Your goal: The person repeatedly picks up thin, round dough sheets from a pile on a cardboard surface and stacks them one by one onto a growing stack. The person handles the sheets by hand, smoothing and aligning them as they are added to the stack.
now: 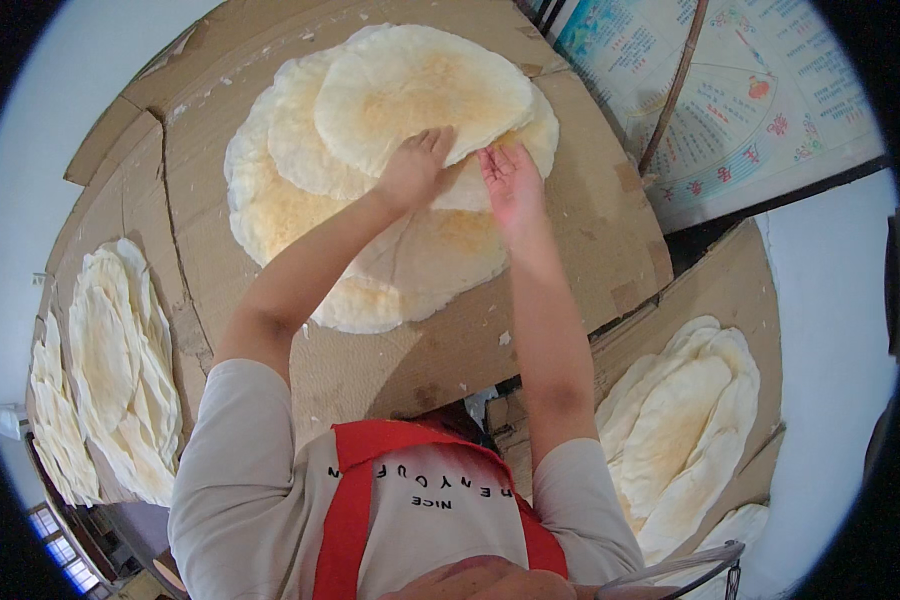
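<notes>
A pile of large, round, thin flatbreads (285, 214) with pale golden patches lies overlapping on brown cardboard. My left hand (418, 166) rests its fingers on the lower edge of the top flatbread (427, 82), palm down. Just to its right, my right hand (508, 172) is turned palm up at the same edge, fingertips close to or touching the rim; whether it pinches the bread cannot be told. Both forearms reach over the lower flatbreads.
Cardboard sheets (570, 225) with creases and raised edges cover the surface. More flatbread stacks lie at the left (109, 352) and lower right (675, 435). A printed board (757, 112) and a thin wooden stick (675, 90) are at the upper right.
</notes>
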